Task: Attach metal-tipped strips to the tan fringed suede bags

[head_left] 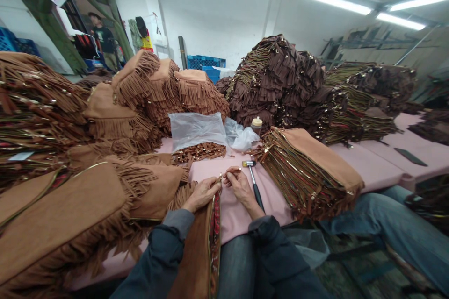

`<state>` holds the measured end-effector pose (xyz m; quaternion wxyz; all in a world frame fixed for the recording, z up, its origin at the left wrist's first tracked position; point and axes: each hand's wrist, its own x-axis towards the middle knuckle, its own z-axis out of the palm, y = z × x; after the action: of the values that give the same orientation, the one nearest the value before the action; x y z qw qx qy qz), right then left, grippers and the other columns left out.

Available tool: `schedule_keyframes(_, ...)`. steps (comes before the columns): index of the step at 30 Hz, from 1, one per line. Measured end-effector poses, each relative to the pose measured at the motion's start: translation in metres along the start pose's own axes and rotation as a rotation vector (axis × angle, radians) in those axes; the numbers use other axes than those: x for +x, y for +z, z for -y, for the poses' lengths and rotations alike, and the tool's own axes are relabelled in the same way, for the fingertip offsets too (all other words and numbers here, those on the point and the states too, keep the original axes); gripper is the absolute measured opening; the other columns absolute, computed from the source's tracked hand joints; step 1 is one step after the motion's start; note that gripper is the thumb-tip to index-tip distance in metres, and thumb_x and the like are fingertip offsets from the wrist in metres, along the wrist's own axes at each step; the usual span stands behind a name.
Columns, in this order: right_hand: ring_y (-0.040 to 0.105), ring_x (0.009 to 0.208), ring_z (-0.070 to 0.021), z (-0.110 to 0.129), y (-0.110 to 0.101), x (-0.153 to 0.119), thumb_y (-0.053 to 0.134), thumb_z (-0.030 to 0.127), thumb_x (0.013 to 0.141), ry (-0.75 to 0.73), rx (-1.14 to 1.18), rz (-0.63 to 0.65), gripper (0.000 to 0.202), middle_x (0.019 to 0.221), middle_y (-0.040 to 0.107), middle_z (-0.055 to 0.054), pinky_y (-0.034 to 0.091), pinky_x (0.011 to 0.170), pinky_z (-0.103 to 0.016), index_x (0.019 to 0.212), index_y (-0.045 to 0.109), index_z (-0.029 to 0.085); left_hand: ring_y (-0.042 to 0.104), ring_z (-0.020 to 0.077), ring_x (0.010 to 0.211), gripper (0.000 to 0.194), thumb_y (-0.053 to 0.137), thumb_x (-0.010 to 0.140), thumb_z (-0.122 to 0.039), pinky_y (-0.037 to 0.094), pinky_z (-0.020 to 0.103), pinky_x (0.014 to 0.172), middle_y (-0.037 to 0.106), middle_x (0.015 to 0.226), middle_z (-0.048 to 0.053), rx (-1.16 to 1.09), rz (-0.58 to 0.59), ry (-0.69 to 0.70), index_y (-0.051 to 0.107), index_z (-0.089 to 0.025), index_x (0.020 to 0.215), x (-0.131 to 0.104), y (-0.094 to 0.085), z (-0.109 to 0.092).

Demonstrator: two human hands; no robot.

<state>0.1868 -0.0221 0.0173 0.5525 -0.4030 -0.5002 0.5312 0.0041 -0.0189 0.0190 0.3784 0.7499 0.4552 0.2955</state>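
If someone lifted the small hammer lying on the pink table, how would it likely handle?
The hammer is probably stiff and head-heavy: a metal head on a slim dark handle. It lies flat beside the right hand, so tipping seems unlikely, though the rounded head might roll slightly if pushed.

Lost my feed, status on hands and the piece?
Left hand and right hand both pinching a small zipper tab on tan fringed bag. Hammer lying just beside right hand.

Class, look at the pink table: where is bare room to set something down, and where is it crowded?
Bare pink table lies right of the tan stack, up to a dark strip. A smaller patch sits before the hammer, by the right hand. Left of the left hand, fringed bags crowd everything.
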Motion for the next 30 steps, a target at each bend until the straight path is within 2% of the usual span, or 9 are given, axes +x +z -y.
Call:
schedule_keyframes(9, 0.062, 0.073, -0.0146, 0.002, 0.01, 0.0, 0.061, 0.046, 0.088, -0.025, -0.008, -0.052, 0.031, 0.091, 0.064, -0.003, 0.05, 0.067, -0.027, 0.105, 0.055, 0.02, 0.045, 0.0155, 0.068, 0.028, 0.047, 0.091, -0.04, 0.034, 0.026, 0.063, 0.049, 0.069, -0.002, 0.041, -0.011, 0.024, 0.054, -0.018, 0.075, 0.0, 0.001, -0.001)
schedule_keyframes(14, 0.06, 0.071, -0.0144, -0.001, 0.016, 0.001, 0.062, 0.046, 0.087, -0.006, 0.011, -0.076, 0.032, 0.085, 0.063, -0.002, 0.049, 0.066, -0.026, 0.103, 0.054, 0.019, 0.048, 0.0161, 0.07, 0.025, 0.045, 0.092, -0.036, 0.034, 0.026, 0.066, 0.054, 0.072, -0.001, 0.101, -0.02, 0.039, 0.055, -0.019, 0.077, -0.001, 0.001, -0.001)
schedule_keyframes(21, 0.061, 0.08, -0.017, -0.01, 0.017, 0.004, 0.061, 0.048, 0.087, -0.018, -0.011, -0.08, 0.034, 0.089, 0.063, -0.004, 0.051, 0.073, -0.029, 0.103, 0.057, 0.019, 0.053, 0.0177, 0.076, 0.02, 0.045, 0.091, -0.031, 0.036, 0.027, 0.07, 0.06, 0.08, 0.001, 0.101, -0.025, 0.045, 0.059, -0.019, 0.084, -0.002, 0.002, 0.0)
schedule_keyframes(28, 0.06, 0.082, -0.0169, 0.001, 0.02, -0.002, 0.061, 0.045, 0.088, -0.032, -0.055, -0.067, 0.03, 0.091, 0.062, -0.003, 0.051, 0.072, -0.028, 0.103, 0.058, 0.019, 0.05, 0.017, 0.072, 0.018, 0.046, 0.087, -0.028, 0.035, 0.027, 0.068, 0.059, 0.076, 0.0, 0.075, -0.027, 0.017, 0.06, -0.018, 0.081, -0.002, 0.001, -0.002)
schedule_keyframes(30, 0.06, 0.082, -0.0163, 0.005, 0.021, -0.003, 0.063, 0.042, 0.087, -0.042, -0.074, -0.052, 0.028, 0.091, 0.062, -0.003, 0.051, 0.073, -0.028, 0.103, 0.059, 0.019, 0.049, 0.0168, 0.072, 0.021, 0.048, 0.089, -0.033, 0.035, 0.027, 0.067, 0.058, 0.075, 0.0, 0.054, -0.024, 0.017, 0.059, -0.018, 0.081, -0.003, 0.0, -0.005)
